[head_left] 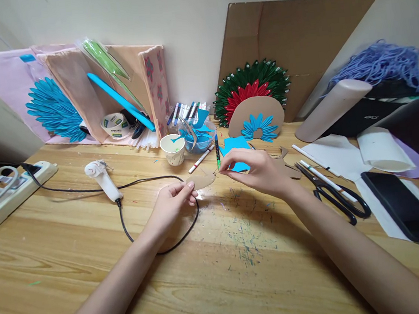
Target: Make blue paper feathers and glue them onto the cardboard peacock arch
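Observation:
My left hand (178,197) pinches the left end of a small rounded cardboard piece (202,180) between thumb and fingers, held above the table. At its right tip, the thumb and fingertips of my right hand (248,167) are pressed together. Something thin and dark seems to show at those fingertips, too small to name. Just behind the right fingertips are a dark pen with a green end (217,151) and a sheet of blue paper (236,146), partly covered by the hand. A white marker (201,159) lies behind the cardboard piece.
A glue gun (103,181) with a looping black cord lies left. Behind are a paper cup (173,150), a clear bowl of blue scraps (199,140) and a cardboard disc with blue petals (255,111). Scissors (332,191) and a phone (410,209) lie right. Shavings dot the wooden table (164,293).

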Demonstrator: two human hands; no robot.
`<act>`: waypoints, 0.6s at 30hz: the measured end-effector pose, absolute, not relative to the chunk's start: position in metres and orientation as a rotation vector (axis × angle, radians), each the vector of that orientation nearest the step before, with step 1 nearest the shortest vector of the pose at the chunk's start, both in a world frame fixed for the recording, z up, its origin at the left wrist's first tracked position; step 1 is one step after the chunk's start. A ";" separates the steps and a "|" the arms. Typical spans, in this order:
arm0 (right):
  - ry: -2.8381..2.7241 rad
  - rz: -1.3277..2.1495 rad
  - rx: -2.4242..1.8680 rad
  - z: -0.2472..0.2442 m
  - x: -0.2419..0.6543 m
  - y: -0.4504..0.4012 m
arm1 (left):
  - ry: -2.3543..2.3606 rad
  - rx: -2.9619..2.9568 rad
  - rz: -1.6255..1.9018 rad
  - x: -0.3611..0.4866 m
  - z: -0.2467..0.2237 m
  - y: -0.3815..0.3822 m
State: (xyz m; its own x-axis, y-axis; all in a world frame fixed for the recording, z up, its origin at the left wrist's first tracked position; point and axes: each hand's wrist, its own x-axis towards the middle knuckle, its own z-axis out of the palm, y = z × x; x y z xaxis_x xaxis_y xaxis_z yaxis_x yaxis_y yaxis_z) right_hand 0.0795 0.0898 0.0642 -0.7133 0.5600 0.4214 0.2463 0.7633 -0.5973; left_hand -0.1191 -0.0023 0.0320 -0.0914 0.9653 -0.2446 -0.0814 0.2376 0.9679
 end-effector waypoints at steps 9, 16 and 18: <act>-2.356 0.670 -0.573 0.064 0.079 0.091 | 1.347 0.938 1.118 -0.119 0.031 -0.001; -2.370 0.661 -0.584 0.064 0.078 0.090 | 1.345 0.949 1.115 -0.118 0.032 -0.001; -2.367 0.664 -0.582 0.064 0.078 0.090 | 1.340 0.943 1.116 -0.118 0.032 -0.001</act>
State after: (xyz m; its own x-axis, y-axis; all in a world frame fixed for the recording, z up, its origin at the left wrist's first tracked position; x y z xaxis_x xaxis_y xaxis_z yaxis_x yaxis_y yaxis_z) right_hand 0.0783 0.0904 0.0639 -0.7198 0.5442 0.4310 0.2407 0.7780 -0.5804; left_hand -0.1181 -0.0011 0.0325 -0.0835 0.9660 -0.2446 -0.0661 0.2395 0.9686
